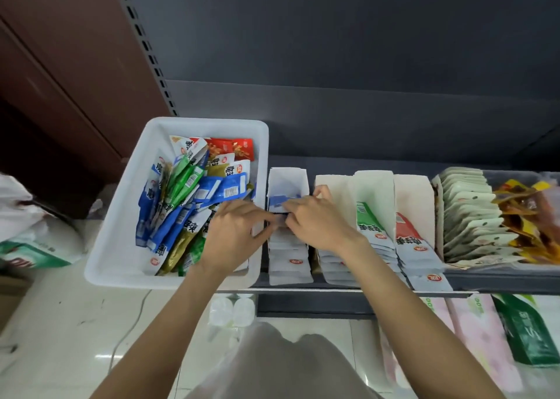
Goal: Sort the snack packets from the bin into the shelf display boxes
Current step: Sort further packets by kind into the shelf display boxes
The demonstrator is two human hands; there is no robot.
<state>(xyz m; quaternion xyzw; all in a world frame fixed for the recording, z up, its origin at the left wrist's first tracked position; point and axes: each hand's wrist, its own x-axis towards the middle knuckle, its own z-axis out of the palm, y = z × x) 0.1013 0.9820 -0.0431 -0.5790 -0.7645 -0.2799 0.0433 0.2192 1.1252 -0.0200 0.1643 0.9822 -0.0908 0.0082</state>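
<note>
**Both hands at the leftmost display box**

The left hand [235, 232] and right hand [315, 222] meet over the leftmost display box [288, 180] on the shelf [500, 280]. Their fingers [298, 206] are curled and pinch a blue snack packet [280, 200] between them, held at the top of the row of grey-white packets [289, 260] already standing in that box. How much of the packet lies under the fingers cannot be made out.

Just left of the left hand's fingers sits the white plastic bin [121, 232], its near corner overhanging the shelf edge. It holds a loose heap of blue packets [212, 191], green packets [181, 177] and red packets [233, 148], some touching the left wrist.

To the right of the right hand's fingers stand three more white display boxes: one behind the thumb [330, 183], one with a green packet [368, 222] in front, and one with a red packet [409, 232] in front. Farther right, a grey tray [512, 175] carries pale pouches [469, 216] and yellow-brown snacks [527, 213].
</note>
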